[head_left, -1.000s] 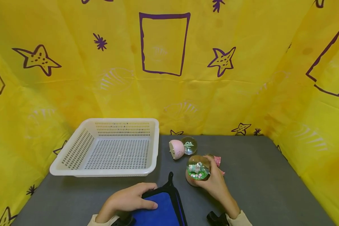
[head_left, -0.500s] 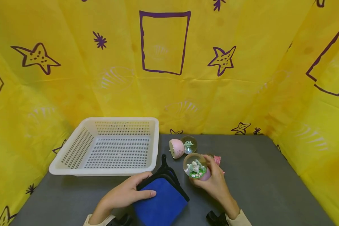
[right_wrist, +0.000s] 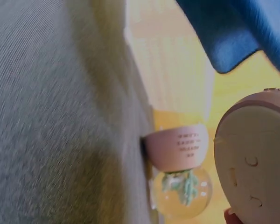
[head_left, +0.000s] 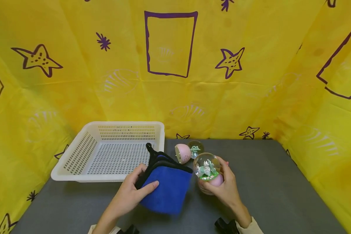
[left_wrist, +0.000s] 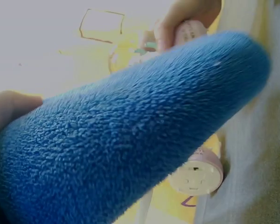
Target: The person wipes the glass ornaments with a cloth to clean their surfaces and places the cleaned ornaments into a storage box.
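Note:
My left hand (head_left: 130, 191) pinches a folded blue cloth (head_left: 166, 190) with black edging, thumb on its front face. A black loop sticks up from its top corner and overlaps the basket in the head view. In the left wrist view its plush side (left_wrist: 121, 126) covers most of the picture. Just right of the cloth, my right hand (head_left: 228, 188) grips a snow globe (head_left: 207, 167) with a pink base and small pale figures inside. The globe is tilted, and its pale underside (right_wrist: 252, 163) shows in the right wrist view.
A white perforated plastic basket (head_left: 105, 178) stands at the back left. A second snow globe with a pink base (head_left: 183, 153) lies on its side behind the held one. Something pink is mostly hidden behind my right hand. Yellow printed fabric (head_left: 175, 97) encloses the grey table (head_left: 280, 195).
My left hand has lifted the cloth up and away from me, swinging its loop leftward over the basket's edge. My right hand has raised and tipped the snow globe slightly.

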`<state>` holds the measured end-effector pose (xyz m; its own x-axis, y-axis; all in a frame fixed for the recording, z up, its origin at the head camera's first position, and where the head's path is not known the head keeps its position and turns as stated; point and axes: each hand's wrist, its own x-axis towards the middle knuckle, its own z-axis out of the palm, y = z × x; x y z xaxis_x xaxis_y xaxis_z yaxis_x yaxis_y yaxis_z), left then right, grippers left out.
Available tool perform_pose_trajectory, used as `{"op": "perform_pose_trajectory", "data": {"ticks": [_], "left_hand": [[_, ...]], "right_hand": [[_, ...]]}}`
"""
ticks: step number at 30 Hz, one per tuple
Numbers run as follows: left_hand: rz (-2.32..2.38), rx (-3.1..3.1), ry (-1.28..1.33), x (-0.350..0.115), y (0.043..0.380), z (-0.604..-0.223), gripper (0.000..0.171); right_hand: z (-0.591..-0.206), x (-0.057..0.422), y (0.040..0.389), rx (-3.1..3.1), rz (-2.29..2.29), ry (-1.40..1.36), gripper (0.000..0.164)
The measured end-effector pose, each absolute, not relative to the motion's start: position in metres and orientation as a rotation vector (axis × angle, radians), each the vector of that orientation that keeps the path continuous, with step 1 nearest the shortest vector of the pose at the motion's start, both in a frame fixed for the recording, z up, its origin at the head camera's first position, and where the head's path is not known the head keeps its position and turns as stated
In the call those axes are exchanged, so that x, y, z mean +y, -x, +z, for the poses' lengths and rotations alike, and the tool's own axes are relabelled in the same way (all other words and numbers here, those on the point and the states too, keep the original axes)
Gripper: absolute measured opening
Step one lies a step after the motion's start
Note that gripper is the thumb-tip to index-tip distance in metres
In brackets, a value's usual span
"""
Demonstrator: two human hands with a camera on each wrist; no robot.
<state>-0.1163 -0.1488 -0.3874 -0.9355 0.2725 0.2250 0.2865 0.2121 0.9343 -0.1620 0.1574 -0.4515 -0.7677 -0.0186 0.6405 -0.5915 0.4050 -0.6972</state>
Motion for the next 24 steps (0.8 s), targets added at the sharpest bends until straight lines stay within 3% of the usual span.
{"op": "perform_pose_trajectory", "data": {"ticks": [15, 24], "left_hand": [[-1.856, -2.055, 0.347, -0.126, 0.115, -0.388, 0.018], [-1.849, -1.97, 0.367, -0.105, 0.104, -0.395, 0.023]], "right_hand": [[-0.44, 0.15, 0.152, -2.073, 1.498, -0.747, 0.089], [-0.443, 0.14, 0.144, -2.066, 1.556, -0.831, 0.085]]}}
